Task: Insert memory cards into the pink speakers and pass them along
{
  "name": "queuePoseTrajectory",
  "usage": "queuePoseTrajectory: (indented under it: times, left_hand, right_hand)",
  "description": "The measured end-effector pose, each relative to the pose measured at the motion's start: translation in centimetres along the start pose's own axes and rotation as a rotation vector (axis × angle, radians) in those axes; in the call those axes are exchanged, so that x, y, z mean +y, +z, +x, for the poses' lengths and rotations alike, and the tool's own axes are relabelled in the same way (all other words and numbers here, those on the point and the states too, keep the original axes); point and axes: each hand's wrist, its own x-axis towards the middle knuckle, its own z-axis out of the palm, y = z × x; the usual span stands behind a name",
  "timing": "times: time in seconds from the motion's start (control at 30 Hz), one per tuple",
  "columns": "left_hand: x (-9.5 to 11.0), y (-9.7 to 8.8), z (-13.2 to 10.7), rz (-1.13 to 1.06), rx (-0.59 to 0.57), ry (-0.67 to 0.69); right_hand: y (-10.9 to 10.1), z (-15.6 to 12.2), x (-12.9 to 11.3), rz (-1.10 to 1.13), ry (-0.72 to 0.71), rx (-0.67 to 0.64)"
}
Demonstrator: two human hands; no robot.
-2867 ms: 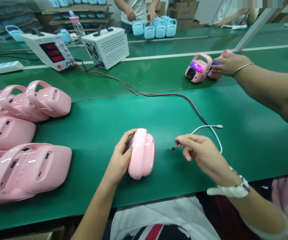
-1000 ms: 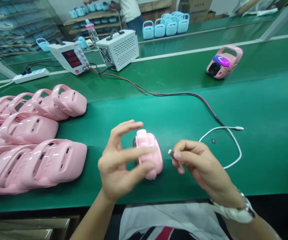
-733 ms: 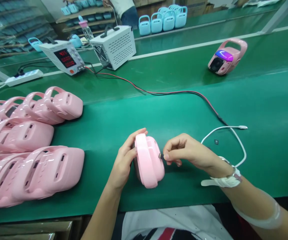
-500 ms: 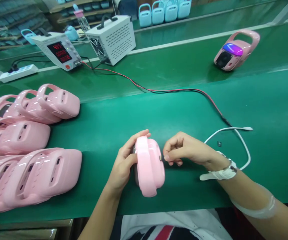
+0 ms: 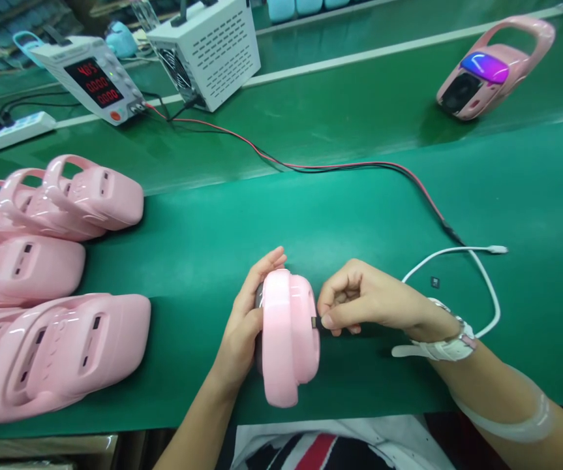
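Note:
A pink portable speaker [image 5: 279, 339] with a carrying handle is held on edge by my left hand [image 5: 240, 323], fingers behind it and thumb on the near side. My right hand [image 5: 369, 303] pinches a small black USB stick [image 5: 317, 322] between thumb and fingers. Its metal plug is at the right side of the speaker; whether it enters a port I cannot tell. Right of my wrist, a tiny black memory card [image 5: 434, 282] lies on the green mat, beside a white cable [image 5: 487, 287] with a small plug.
Rows of pink speakers [image 5: 115, 339] stand at the left. A power supply [image 5: 92, 81] with red digits and a vented grey box [image 5: 213, 55] stand behind. A red and black lead [image 5: 340, 166] crosses the mat. A lit pink speaker [image 5: 477, 81] stands back right.
The view has tilted down a little. Both hands keep their grip, and the speaker has shifted slightly toward me. More of the USB stick shows between my right fingers and the speaker.

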Motion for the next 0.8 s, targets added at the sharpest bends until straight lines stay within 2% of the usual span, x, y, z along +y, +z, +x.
queuePoseTrajectory:
  times: [0.13,0.23,0.43,0.6,0.8]
  left_hand:
    - [0.9,1.0,-0.8,-0.038,0.134,-0.159]
    - [1.4,1.3,-1.2,-0.040,0.140,-0.257]
    - [0.5,1.3,-1.4,-0.116,0.147,-0.146]
    - [0.1,1.6,-1.6,-0.193,0.132,-0.182]
    - [0.0,1.4,-1.5,-0.198,0.107,-0.176]
  right_hand:
    - [0.0,0.1,0.1,0.009,-0.009,-0.022]
    - [0.4,0.3,0.3,0.042,-0.023,-0.024]
    - [1.2,0.8,1.9,0.147,-0.031,0.144]
    - [0.6,0.6,2.5,0.283,-0.008,-0.012]
    - [0.7,0.5,2.1,0.352,0.013,0.036]
